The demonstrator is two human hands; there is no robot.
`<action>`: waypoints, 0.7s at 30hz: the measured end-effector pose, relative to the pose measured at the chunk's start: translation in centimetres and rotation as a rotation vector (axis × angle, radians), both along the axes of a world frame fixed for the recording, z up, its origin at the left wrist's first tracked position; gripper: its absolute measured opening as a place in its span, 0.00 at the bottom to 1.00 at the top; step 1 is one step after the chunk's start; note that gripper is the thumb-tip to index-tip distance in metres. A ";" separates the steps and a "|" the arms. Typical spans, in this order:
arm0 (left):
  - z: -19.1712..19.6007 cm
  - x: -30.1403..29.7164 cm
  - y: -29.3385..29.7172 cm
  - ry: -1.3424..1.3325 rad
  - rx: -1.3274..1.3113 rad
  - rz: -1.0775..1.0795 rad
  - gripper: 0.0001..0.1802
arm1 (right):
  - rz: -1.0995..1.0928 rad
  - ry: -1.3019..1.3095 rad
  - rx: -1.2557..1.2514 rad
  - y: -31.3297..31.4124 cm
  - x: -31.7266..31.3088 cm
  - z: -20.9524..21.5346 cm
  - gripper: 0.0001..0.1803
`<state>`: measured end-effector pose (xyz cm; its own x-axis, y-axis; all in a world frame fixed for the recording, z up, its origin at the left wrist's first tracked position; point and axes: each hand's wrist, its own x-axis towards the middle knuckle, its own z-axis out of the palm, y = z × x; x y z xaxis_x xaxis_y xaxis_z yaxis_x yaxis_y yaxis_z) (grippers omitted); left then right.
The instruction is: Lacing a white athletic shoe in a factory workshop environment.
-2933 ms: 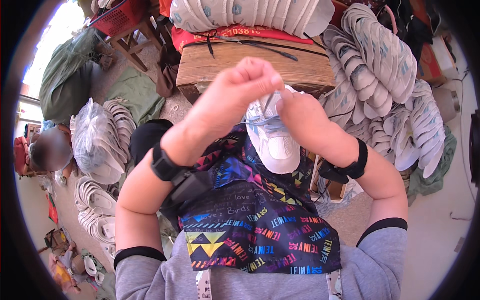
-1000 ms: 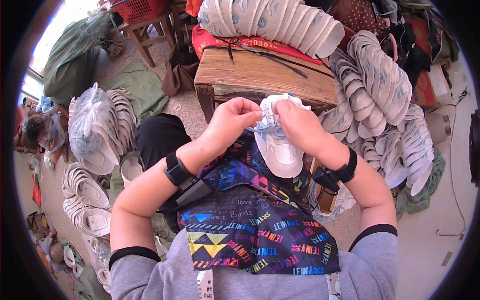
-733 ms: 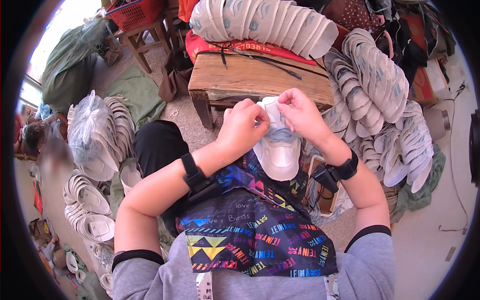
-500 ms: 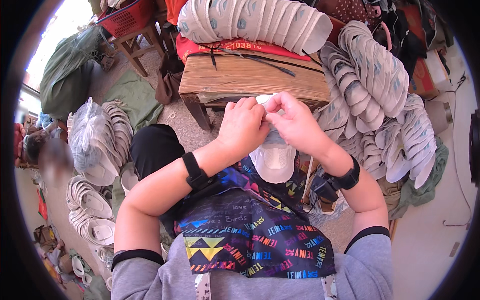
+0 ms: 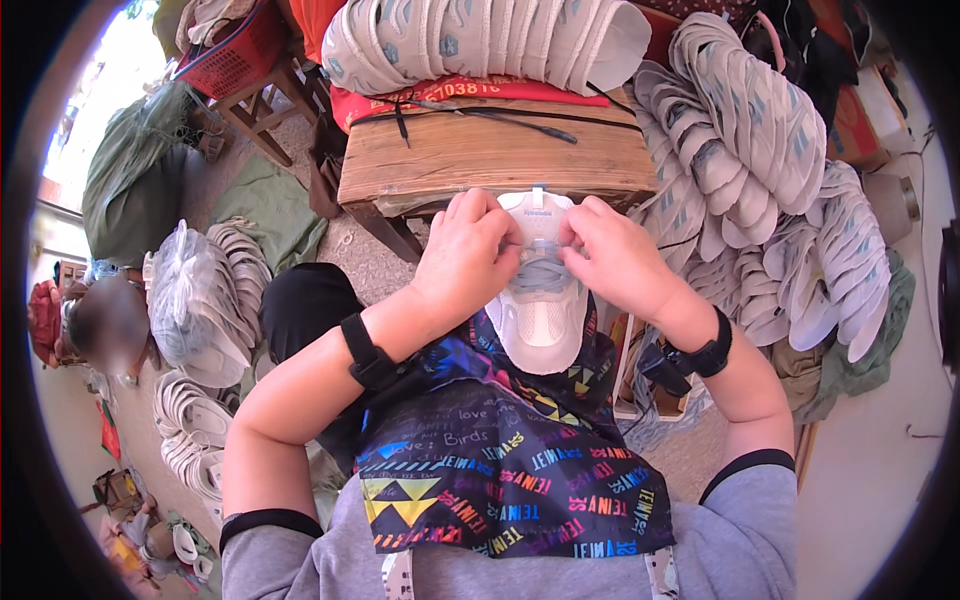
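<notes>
A white shoe upper (image 5: 537, 335) lies toe toward me over my apron, with its tongue (image 5: 535, 212) standing up at the far end. Grey-blue shoelace (image 5: 543, 275) crosses its middle in rows. My left hand (image 5: 468, 243) is closed at the left edge of the lacing, thumb and fingers pinched together. On the opposite edge, my right hand (image 5: 612, 252) makes a similar pinch. The topmost lace row runs between the two hands; the lace ends are hidden by my fingers.
Ahead stands a wooden bench (image 5: 490, 155) bearing a red cloth and a long row of nested uppers (image 5: 480, 45). More stacked uppers (image 5: 745, 130) fill the right side. Bagged uppers (image 5: 198, 300) sit at the left, near a red basket (image 5: 228, 50). Another person (image 5: 108, 320) is at far left.
My hands were together over the tongue; they have parted to either side of the upper and come slightly nearer. Tongue and lacing now show between them. The whole view has shifted a little.
</notes>
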<state>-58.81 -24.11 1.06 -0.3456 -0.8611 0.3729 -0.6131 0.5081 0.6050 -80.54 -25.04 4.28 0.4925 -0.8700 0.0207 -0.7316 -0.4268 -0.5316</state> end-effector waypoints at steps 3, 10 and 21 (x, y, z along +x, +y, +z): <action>-0.1 -0.3 -0.3 -0.008 -0.034 -0.008 0.07 | -0.020 0.045 -0.115 0.4 0.6 -0.5 0.07; -0.7 -0.7 -0.7 0.057 0.010 -0.031 0.07 | -0.043 0.002 -0.222 -0.2 1.0 -1.6 0.09; 0.1 -0.6 -0.3 0.096 0.103 0.014 0.06 | -0.058 -0.036 -0.272 1.5 0.9 -1.0 0.07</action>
